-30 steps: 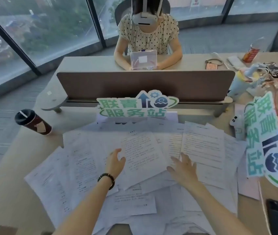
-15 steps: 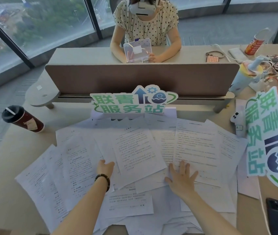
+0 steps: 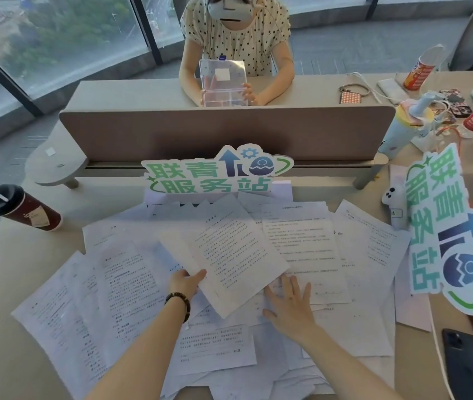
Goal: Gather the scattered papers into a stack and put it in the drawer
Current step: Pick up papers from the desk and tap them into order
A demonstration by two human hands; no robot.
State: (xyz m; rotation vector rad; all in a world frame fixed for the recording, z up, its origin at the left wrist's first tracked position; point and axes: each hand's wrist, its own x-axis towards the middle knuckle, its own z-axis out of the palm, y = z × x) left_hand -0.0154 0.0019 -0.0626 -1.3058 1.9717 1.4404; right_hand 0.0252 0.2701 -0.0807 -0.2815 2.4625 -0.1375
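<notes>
Left hand (image 3: 184,282) pinches a white printed sheet (image 3: 231,255); right hand (image 3: 286,303), flat and open, should pin the scattered papers (image 3: 108,287) beneath.

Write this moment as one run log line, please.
stage: gathering | left hand: pinches printed sheet | right hand: flat on scattered papers | stack: not formed

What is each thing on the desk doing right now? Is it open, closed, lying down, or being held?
left hand: pinches the lifted sheet's edge
right hand: fingers spread flat on the papers
lifted sheet: raised at one edge, tilted
papers: scattered, overlapping, not stacked
coffee cup: lid on, standing
phone: lying flat, screen dark
clear box: lid open, held by the person opposite
</notes>
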